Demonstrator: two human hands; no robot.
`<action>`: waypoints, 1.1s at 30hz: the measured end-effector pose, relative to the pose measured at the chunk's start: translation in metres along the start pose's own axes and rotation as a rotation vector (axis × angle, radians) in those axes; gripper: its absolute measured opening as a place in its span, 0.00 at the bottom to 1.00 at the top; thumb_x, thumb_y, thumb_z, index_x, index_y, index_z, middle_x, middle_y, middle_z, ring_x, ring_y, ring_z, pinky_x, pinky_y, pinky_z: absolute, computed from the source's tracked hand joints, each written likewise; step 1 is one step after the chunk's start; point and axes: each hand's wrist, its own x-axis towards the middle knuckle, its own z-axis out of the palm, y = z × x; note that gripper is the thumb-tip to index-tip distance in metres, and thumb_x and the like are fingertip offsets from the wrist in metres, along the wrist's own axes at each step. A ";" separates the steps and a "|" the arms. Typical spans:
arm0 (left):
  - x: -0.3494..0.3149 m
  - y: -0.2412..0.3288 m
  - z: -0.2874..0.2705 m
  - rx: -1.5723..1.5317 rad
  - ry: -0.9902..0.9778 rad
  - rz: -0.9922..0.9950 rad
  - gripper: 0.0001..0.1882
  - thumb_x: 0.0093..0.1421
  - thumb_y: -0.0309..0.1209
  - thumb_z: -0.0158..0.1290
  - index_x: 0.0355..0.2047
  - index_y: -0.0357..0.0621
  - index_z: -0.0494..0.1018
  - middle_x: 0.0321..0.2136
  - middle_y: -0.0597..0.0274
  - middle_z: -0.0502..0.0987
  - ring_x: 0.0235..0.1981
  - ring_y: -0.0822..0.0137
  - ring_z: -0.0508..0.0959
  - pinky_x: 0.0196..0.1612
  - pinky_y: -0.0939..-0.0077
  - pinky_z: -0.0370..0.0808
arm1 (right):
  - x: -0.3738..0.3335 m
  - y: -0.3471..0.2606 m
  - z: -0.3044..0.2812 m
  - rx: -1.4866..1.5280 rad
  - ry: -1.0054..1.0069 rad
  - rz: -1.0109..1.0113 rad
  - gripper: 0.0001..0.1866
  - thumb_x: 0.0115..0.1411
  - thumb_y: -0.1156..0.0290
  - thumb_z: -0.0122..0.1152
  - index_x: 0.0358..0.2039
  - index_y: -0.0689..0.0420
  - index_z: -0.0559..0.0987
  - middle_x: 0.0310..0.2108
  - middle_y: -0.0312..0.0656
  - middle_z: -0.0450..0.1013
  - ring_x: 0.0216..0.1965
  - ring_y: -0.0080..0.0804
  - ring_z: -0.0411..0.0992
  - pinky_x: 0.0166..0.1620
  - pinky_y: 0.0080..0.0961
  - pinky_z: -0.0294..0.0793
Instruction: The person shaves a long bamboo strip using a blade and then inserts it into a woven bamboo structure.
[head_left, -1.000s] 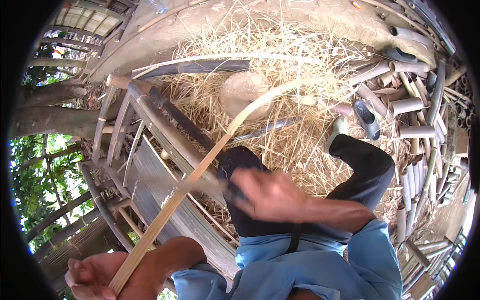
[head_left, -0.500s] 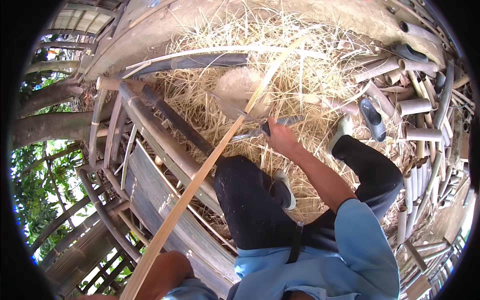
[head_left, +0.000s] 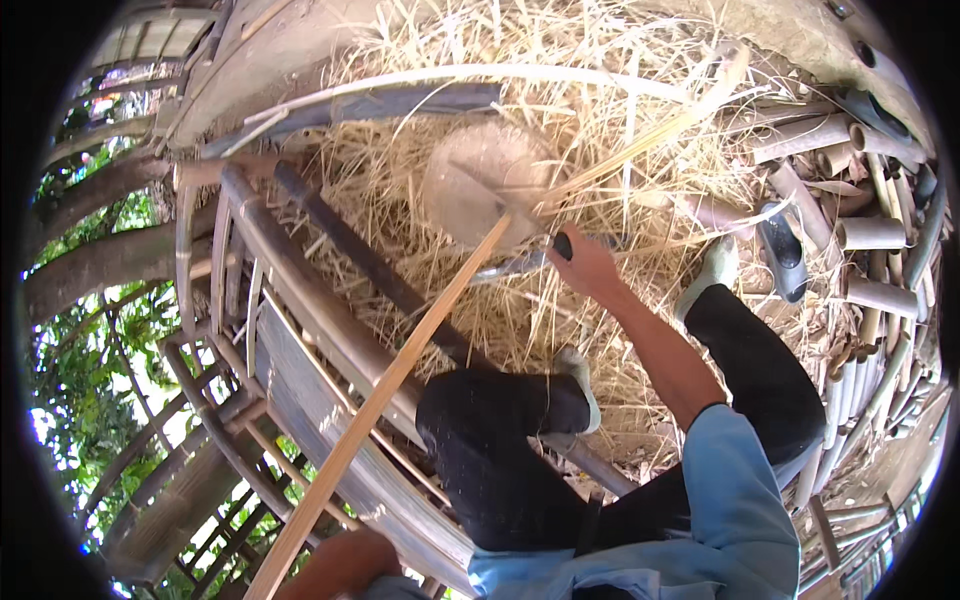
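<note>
My right hand [head_left: 588, 262] is closed round the black handle of a knife [head_left: 482, 187]. Its blade points up and left, crossing a long bamboo strip [head_left: 400, 365] near the middle of the view. From the lower left edge the strip rises to the blade. Beyond the blade, thin split lengths [head_left: 640, 145] fan out to the upper right. Under and behind the blade stands a round wooden block [head_left: 450, 200]. Only part of my bent left arm shows at the lower left, beside the strip; my left hand is outside the picture.
Pale shavings [head_left: 560, 310] cover the ground around the block and my feet. On the left stands a bamboo bench [head_left: 330, 390] with dark poles. Cut bamboo tubes [head_left: 870, 234] are stacked at the right, near a dark slip-on shoe [head_left: 783, 255]. A pale curved strip [head_left: 470, 72] lies behind the block.
My right hand and knife have shifted slightly right and down in the view. The strip beyond the blade now bends right in separate thin lengths; before, it ran nearly straight.
</note>
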 end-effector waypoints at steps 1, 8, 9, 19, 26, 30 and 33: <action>0.000 0.009 0.002 -0.016 -0.013 -0.016 0.25 0.73 0.54 0.38 0.22 0.54 0.65 0.12 0.76 0.63 0.10 0.82 0.64 0.16 0.83 0.63 | -0.010 -0.020 -0.004 -0.027 0.073 -0.079 0.20 0.64 0.56 0.60 0.47 0.57 0.69 0.24 0.56 0.76 0.26 0.61 0.77 0.30 0.52 0.76; -0.022 0.038 -0.025 0.205 0.226 -0.031 0.23 0.75 0.43 0.36 0.22 0.50 0.65 0.17 0.71 0.54 0.17 0.73 0.53 0.21 0.75 0.58 | -0.099 -0.133 -0.061 0.137 0.217 -0.290 0.17 0.64 0.68 0.62 0.48 0.61 0.69 0.22 0.58 0.75 0.25 0.60 0.77 0.29 0.48 0.75; -0.023 0.034 -0.031 0.295 0.257 0.035 0.23 0.76 0.47 0.33 0.25 0.49 0.59 0.18 0.70 0.55 0.16 0.76 0.53 0.16 0.79 0.55 | -0.118 -0.161 -0.075 0.172 0.137 -0.284 0.15 0.65 0.69 0.62 0.47 0.61 0.69 0.21 0.56 0.75 0.24 0.55 0.78 0.26 0.42 0.76; -0.063 0.035 -0.006 0.428 0.714 0.161 0.23 0.74 0.52 0.39 0.25 0.52 0.54 0.15 0.72 0.48 0.13 0.77 0.47 0.14 0.80 0.44 | -0.272 -0.299 -0.100 0.115 0.183 -0.766 0.19 0.57 0.71 0.71 0.46 0.60 0.74 0.28 0.47 0.76 0.22 0.40 0.78 0.24 0.35 0.78; -0.080 0.051 -0.015 0.368 0.673 0.170 0.25 0.73 0.55 0.37 0.25 0.53 0.51 0.15 0.72 0.47 0.12 0.77 0.45 0.14 0.80 0.44 | -0.290 -0.305 -0.085 -0.029 0.102 -0.784 0.14 0.60 0.68 0.67 0.42 0.58 0.75 0.22 0.47 0.73 0.20 0.45 0.75 0.20 0.36 0.75; -0.082 0.047 -0.006 0.400 0.662 0.168 0.25 0.72 0.53 0.40 0.23 0.53 0.53 0.15 0.72 0.48 0.13 0.77 0.49 0.15 0.80 0.45 | -0.249 -0.267 -0.062 -0.086 0.244 -0.606 0.11 0.61 0.67 0.66 0.39 0.56 0.75 0.20 0.44 0.70 0.18 0.39 0.73 0.21 0.36 0.76; -0.080 0.049 -0.013 0.413 0.698 0.168 0.25 0.73 0.53 0.40 0.23 0.53 0.52 0.16 0.72 0.49 0.14 0.77 0.49 0.15 0.81 0.45 | -0.256 -0.277 -0.072 -0.086 0.205 -0.648 0.11 0.61 0.66 0.66 0.38 0.55 0.75 0.21 0.43 0.70 0.17 0.36 0.73 0.21 0.36 0.77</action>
